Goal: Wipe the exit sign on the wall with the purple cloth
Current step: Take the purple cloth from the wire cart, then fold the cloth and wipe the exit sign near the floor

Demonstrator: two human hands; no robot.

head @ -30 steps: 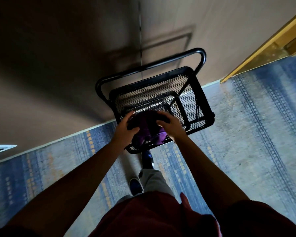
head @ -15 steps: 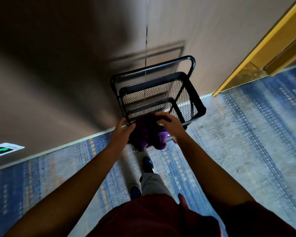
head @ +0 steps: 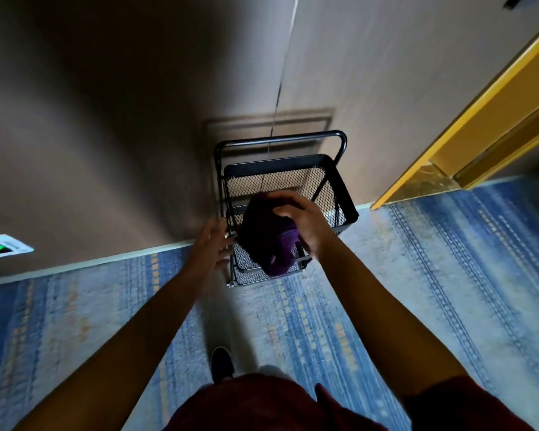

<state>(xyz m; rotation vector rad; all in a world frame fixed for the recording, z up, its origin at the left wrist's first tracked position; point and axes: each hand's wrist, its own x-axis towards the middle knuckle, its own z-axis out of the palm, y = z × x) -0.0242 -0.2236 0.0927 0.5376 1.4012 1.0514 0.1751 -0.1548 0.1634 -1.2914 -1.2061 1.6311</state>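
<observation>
My right hand (head: 302, 223) is gripping the bunched dark purple cloth (head: 269, 236) above the black wire-mesh cart (head: 339, 185); my left hand (head: 210, 244) is hanging open just left. Far left, the green-and-white exit sign (head: 3, 246) is sitting low on the brown wall (head: 106, 135).

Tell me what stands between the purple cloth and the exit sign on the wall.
Nothing visible. The right hand holds the purple cloth over the black mesh cart; the exit sign sits low on the wall far to the left, with only bare wall and carpet between.
</observation>
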